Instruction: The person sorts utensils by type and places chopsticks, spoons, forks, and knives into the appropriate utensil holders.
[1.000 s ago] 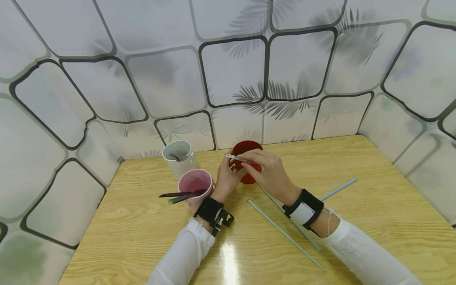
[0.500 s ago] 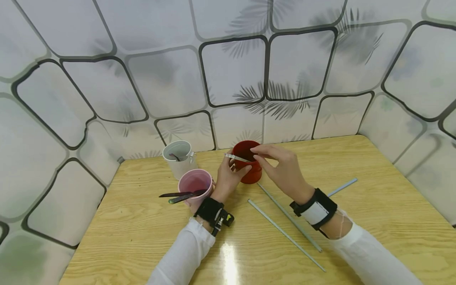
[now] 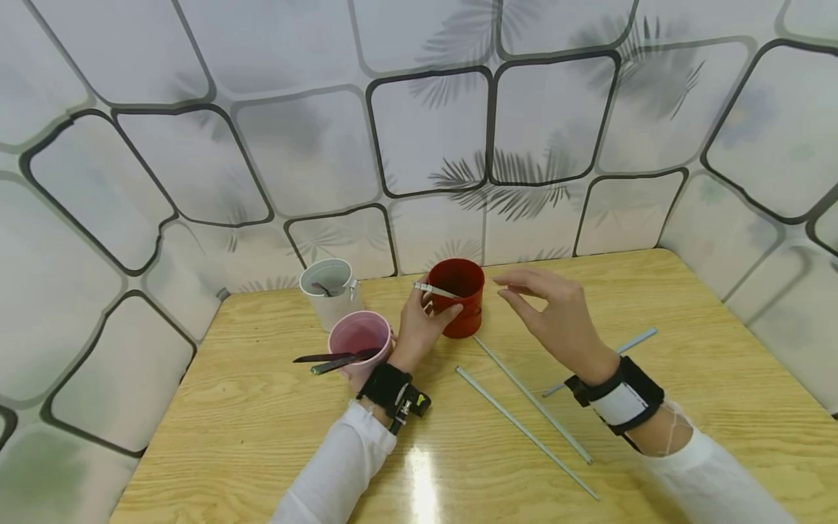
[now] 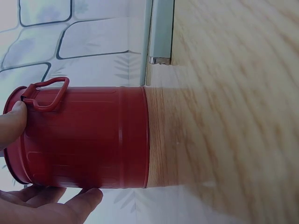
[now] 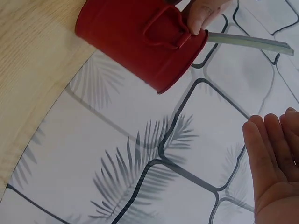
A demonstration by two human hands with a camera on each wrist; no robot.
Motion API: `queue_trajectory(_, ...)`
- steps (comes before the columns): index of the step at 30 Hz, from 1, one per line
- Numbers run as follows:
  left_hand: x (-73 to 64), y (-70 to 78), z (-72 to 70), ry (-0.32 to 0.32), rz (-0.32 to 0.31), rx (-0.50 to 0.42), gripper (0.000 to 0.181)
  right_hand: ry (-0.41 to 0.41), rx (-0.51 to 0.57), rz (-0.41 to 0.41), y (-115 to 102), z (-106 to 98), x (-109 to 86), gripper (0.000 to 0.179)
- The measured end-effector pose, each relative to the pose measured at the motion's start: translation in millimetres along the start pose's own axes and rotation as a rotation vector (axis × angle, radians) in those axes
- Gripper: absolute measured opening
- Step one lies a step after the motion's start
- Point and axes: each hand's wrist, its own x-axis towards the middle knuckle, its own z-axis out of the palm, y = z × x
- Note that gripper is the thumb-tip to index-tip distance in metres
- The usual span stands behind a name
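Note:
A small red metal bucket (image 3: 469, 320) with a wire side handle stands upright on the table. My left hand (image 3: 417, 324) grips it, the thumb at the rim by the handle and the fingers along the opposite side, as the left wrist view also shows on the bucket wall (image 4: 88, 135). A pale green flat stick (image 5: 247, 41) leans in the bucket, its end poking out past the rim towards the left. To the right of the bucket, my right hand (image 3: 556, 313) hovers with relaxed fingers and holds nothing; its fingers (image 5: 264, 149) show lightly bent in the right wrist view.
A pink bucket (image 3: 347, 320) with two dark-handled utensils (image 3: 343, 360) stands left of my left wrist. Behind it is a white bucket (image 3: 321, 309) with a dark item inside. Two pale green sticks (image 3: 524, 431) and a bluish stick (image 3: 636, 340) lie on the wooden table (image 3: 262, 437).
My right hand has let go of the stick and moved right, away from the red bucket. The stick stays leaning at the rim; my left hand keeps its grip.

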Motion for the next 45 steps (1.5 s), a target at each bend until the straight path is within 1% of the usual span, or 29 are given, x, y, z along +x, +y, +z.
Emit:
queue_trajectory(6, 1.2, 0.3, 0.1, -0.002, 0.005, -0.011, 0.070, -0.078, -0.059, 0.014, 6.7, -14.0, -8.0, 0.031)
queue_trajectory(9, 0.7, 0.8, 0.0, -0.002, 0.007, -0.004, 0.070, -0.144, -0.074, 0.019, 9.0, -19.0, -13.3, 0.031)
queue_trajectory(12, 0.2, 1.1, 0.0, -0.001, 0.003, -0.004, 0.070, -0.221, -0.080, 0.041, 10.1, -23.0, -19.3, 0.032)
queue_trajectory(16, 0.1, 0.5, 0.2, -0.001, 0.000, -0.013, 0.070, -0.330, -0.086, 0.093, 12.1, -27.3, -26.7, 0.032)
queue_trajectory(21, 0.7, -1.3, 0.6, -0.004, 0.021, -0.043, 0.068, -0.461, -0.080, 0.181, 15.1, -30.2, -33.6, 0.026)
queue_trajectory(25, 1.1, -2.1, 0.7, -0.008, 0.038, -0.063, 0.066, -0.544, -0.074, 0.241, 15.1, -33.2, -36.5, 0.022)
queue_trajectory(29, 1.5, -1.4, 0.3, -0.013, 0.035, -0.051, 0.067, -0.604, -0.083, 0.282, 15.7, -36.3, -39.6, 0.020)
queue_trajectory(34, 1.7, -1.9, 0.6, -0.009, 0.015, -0.022, 0.068, -0.659, -0.100, 0.308, 19.2, -41.8, -45.0, 0.018)
queue_trajectory(37, 1.4, -1.7, 0.9, -0.009, 0.009, -0.029, 0.069, -0.693, -0.112, 0.323, 20.9, -45.3, -48.3, 0.016)
queue_trajectory(41, 0.9, -0.6, 1.2, -0.008, 0.006, -0.043, 0.070, -0.752, -0.125, 0.313, 24.2, -47.3, -52.2, 0.014)
queue_trajectory(45, 1.5, -0.9, 1.1, -0.005, 0.012, -0.033, 0.069, -0.801, -0.139, 0.298, 26.7, -48.2, -55.0, 0.016)
